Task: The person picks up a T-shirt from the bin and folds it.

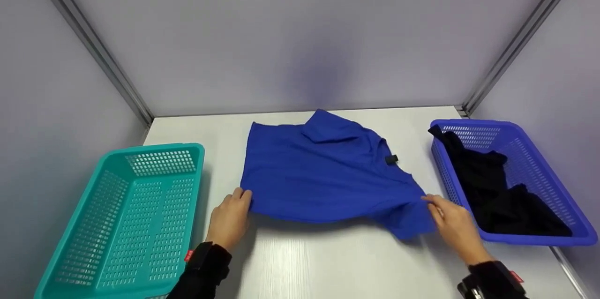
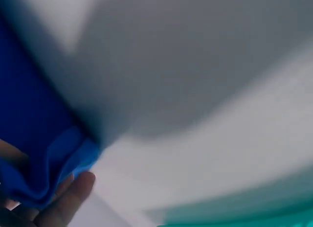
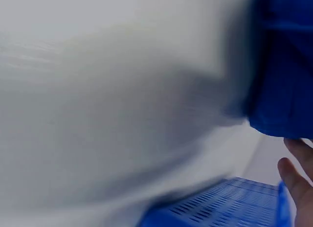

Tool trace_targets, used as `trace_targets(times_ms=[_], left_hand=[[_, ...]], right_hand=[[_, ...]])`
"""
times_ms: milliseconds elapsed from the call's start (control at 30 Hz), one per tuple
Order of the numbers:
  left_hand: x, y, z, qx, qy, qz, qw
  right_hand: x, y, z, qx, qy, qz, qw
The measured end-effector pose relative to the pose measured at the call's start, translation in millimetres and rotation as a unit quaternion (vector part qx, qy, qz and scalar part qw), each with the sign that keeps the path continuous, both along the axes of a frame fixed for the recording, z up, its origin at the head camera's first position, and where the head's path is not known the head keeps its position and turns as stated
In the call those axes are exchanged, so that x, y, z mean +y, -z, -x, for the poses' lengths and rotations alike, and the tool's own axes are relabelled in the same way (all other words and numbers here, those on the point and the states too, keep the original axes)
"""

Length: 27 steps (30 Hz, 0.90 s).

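A blue T-shirt [image 1: 323,172] spreads sideways across the table, its collar with a black tag [image 1: 391,159] toward the right. My left hand [image 1: 230,217] pinches the near hem corner; the left wrist view has the blue cloth [image 2: 68,158] bunched between thumb and fingers. At the shirt's near right, my right hand [image 1: 452,224] pinches the cloth by the shoulder, and the sleeve droops beside it. The near side of the shirt is lifted, casting a shadow below. One sleeve lies folded over at the far side.
A teal basket [image 1: 199,182] with nothing in it stands at the left. On the right, a purple-blue basket [image 1: 539,149] holds black cloth [image 1: 487,186], one end hanging over its rim. A grey panel wall [image 1: 234,46] borders the back of the white table [image 1: 300,266].
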<state>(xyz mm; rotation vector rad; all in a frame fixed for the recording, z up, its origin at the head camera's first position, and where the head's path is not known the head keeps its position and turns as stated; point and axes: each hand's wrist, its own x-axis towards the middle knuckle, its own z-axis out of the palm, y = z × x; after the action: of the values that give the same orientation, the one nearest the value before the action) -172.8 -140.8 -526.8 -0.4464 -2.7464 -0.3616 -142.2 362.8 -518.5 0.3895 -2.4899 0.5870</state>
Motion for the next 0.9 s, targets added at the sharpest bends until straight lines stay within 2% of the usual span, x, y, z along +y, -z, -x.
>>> trace_targets(times_ms=[67, 133, 200, 267, 367, 400, 467, 533, 567, 633, 700, 800, 867, 900], left_hand=[[0.8, -12.1, 0.0, 0.024, 0.004, -0.043, 0.9988], [1.2, -23.2, 0.5, 0.050, 0.005, -0.083, 0.9952], [1.3, -32.5, 0.9, 0.072, 0.008, -0.116, 0.9906], [0.9, -38.4, 0.4, 0.080, 0.011, -0.136, 0.9874], [-1.1, -41.3, -4.2, 0.059, 0.013, -0.141, 0.9882], [-2.1, -40.5, -7.0, 0.042, 0.015, -0.135, 0.9899], [-5.1, -38.5, -13.8, -0.004, 0.021, -0.114, 0.9933], [-8.1, -33.6, -20.2, -0.051, 0.030, -0.081, 0.9950], [-9.4, -30.6, -23.3, -0.069, 0.038, -0.063, 0.9949], [-11.5, -23.7, -28.8, -0.093, 0.050, -0.028, 0.9940], [-12.6, -15.9, -33.7, -0.104, 0.058, -0.005, 0.9929], [-12.6, -7.6, -40.2, -0.125, 0.060, 0.004, 0.9904], [-11.9, -4.6, -42.9, -0.145, 0.056, 0.001, 0.9879], [-11.7, -3.6, -43.8, -0.151, 0.053, 0.000, 0.9871]], right_hand=[[2.2, -13.3, -3.7, 0.040, -0.015, 0.020, 0.999], [3.5, -26.0, -6.6, 0.053, -0.034, 0.052, 0.997], [4.5, -36.7, -8.8, 0.034, -0.054, 0.103, 0.993], [5.8, -42.8, -10.7, 0.000, -0.053, 0.148, 0.988], [10.9, -38.7, -13.7, -0.052, -0.038, 0.178, 0.982], [13.7, -33.3, -15.3, -0.061, -0.031, 0.166, 0.984], [20.5, -18.8, -18.6, -0.058, -0.039, 0.109, 0.992], [27.0, -4.3, -22.0, -0.040, -0.065, 0.015, 0.997], [29.1, 1.5, -23.4, -0.031, -0.082, -0.031, 0.996], [30.0, 9.6, -26.4, -0.034, -0.116, -0.105, 0.987], [25.5, 13.6, -30.3, -0.086, -0.139, -0.151, 0.975], [16.2, 20.9, -39.8, -0.192, -0.162, -0.170, 0.953], [12.5, 27.6, -48.0, -0.233, -0.180, -0.171, 0.940], [11.6, 31.0, -51.9, -0.234, -0.193, -0.168, 0.938]])
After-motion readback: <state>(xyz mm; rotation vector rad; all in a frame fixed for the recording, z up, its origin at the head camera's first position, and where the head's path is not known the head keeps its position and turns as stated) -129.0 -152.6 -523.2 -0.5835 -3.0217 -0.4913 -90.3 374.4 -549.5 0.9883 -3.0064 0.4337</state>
